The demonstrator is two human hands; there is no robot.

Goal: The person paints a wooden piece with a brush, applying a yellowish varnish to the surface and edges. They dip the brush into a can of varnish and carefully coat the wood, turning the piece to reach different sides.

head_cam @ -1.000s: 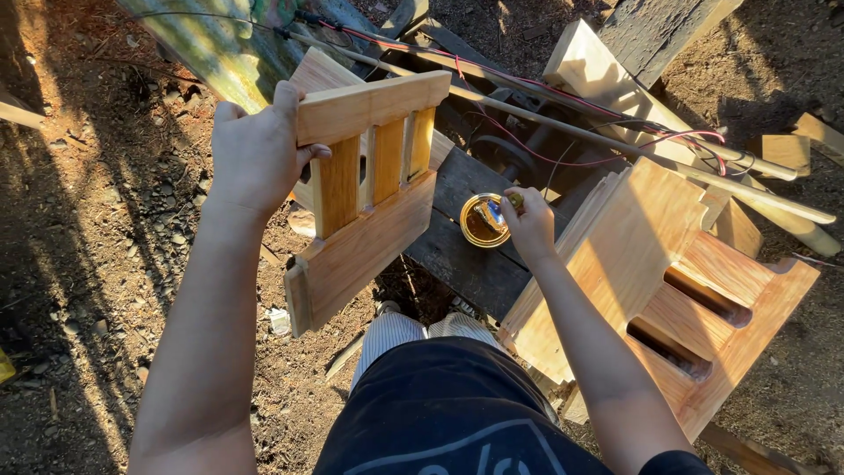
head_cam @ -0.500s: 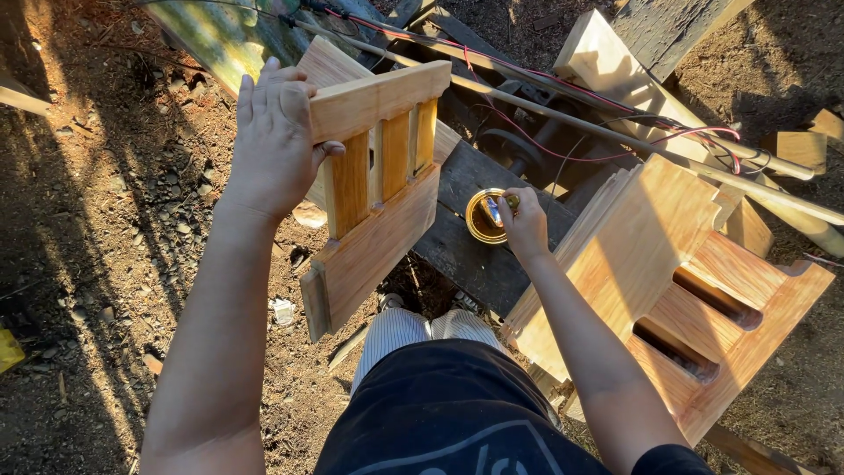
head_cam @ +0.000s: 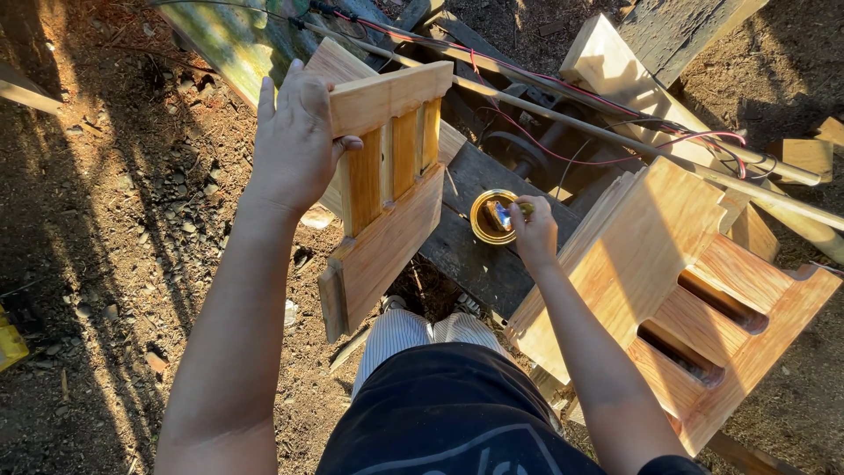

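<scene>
Head view: looking down at both hands over dirt ground.
Left hand [head_cam: 294, 145]: raised, fingers wrapped round the upper edge of the slat frame [head_cam: 387, 189], thumb hooked onto its front face.
Frame position: held up in the air, tilted, long axis running from top boards near the fingers down toward the knees.
Right hand [head_cam: 532, 230]: low, fingers pinched closed on a small brush [head_cam: 503, 214], its tip inside the tin [head_cam: 492, 215].
Tin: open, round, amber liquid inside, standing on a dark plank [head_cam: 479, 255].
Frame from brush: up and to the left of the right hand, near, not touching.
Nearer hand to tin: right; left well apart from it.
Beside right arm: larger slotted wooden piece [head_cam: 694, 290], lying tilted, glossy.
Behind: red wires [head_cam: 563, 88] along a pole [head_cam: 615, 132].
</scene>
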